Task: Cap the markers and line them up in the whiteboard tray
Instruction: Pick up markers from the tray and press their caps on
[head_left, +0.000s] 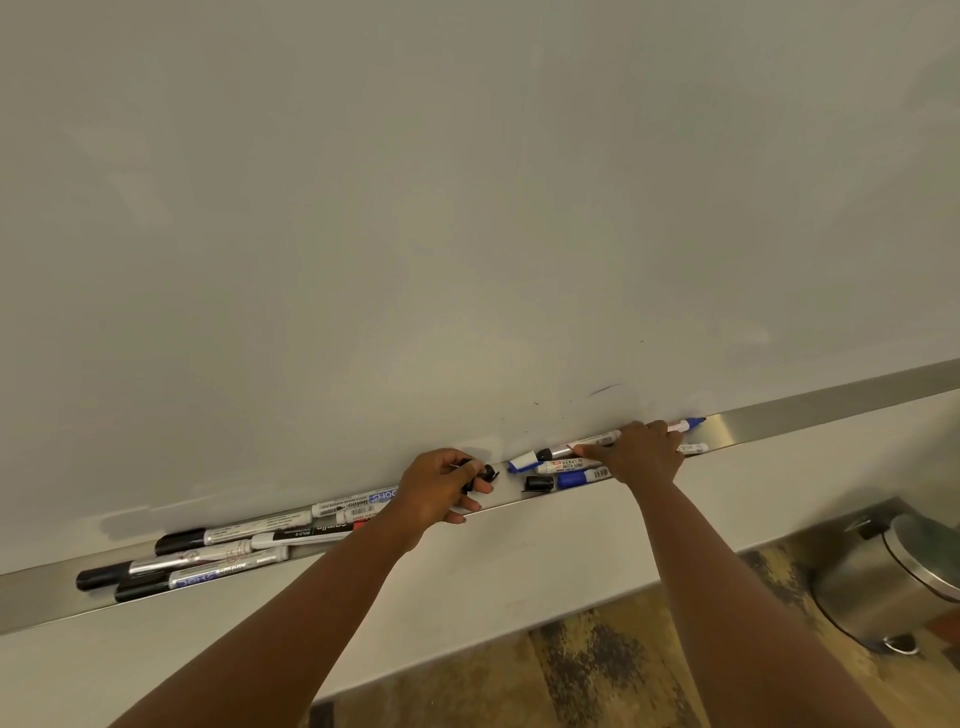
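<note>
Markers partly capped and gathered; a loose group remains at the right.

Nearest, black-capped markers (208, 556) are seen lying roughly in line at the left of the whiteboard tray (831, 405). Farther along, a black cap (480, 473) is pinched in the curled fingers of the left hand (441, 488). Beyond, the right hand (641, 449) is laid over the jumbled markers, its fingers apparently closed on a blue-tipped marker (688, 424); a loose black cap (537, 484) is left beside them.

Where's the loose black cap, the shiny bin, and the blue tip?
loose black cap (538, 484), head view, middle of its side
shiny bin (883, 597), head view, its metal wall
blue marker tip (696, 421), head view, its blue end
</note>
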